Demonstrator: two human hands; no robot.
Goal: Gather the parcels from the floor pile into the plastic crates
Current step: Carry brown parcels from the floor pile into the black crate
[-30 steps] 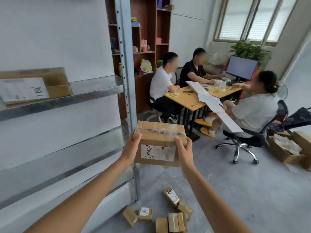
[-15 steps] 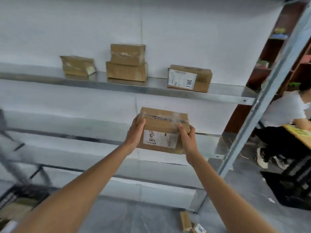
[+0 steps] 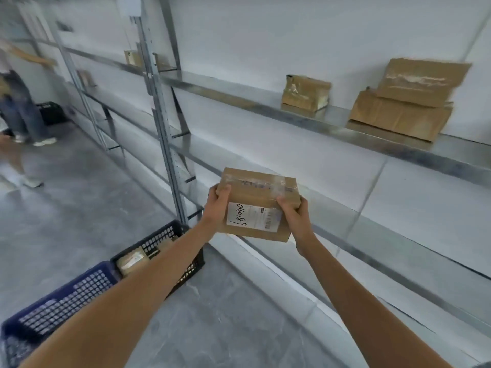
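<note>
Item: cardboard parcel, brown, box-shaped, clear tape across the top face, white shipping label on the near face with handwritten digits and a barcode. Held in the air in front of the metal shelving, above the concrete floor, resting on nothing. Long axis runs left to right between the hands; label face turned toward the camera and tilted slightly up.

Grip: left hand wraps the left end, thumb on the top edge; right hand clasps the right end, thumb over the top near edge. Both hold the parcel firmly.

Containers: black plastic crate, lattice-walled, on the floor at lower left beside the shelving upright, partly behind the left forearm; it holds at least one taped brown parcel, the rest hidden. Blue plastic crate, touching the black one on its near side; contents not visible.

Shelving stock: upper shelf carries a small crumpled brown box and, near the right edge, two stacked cartons, smaller on larger. Further small boxes far left, blurred.

Background: a standing person at far left, blurred
</note>
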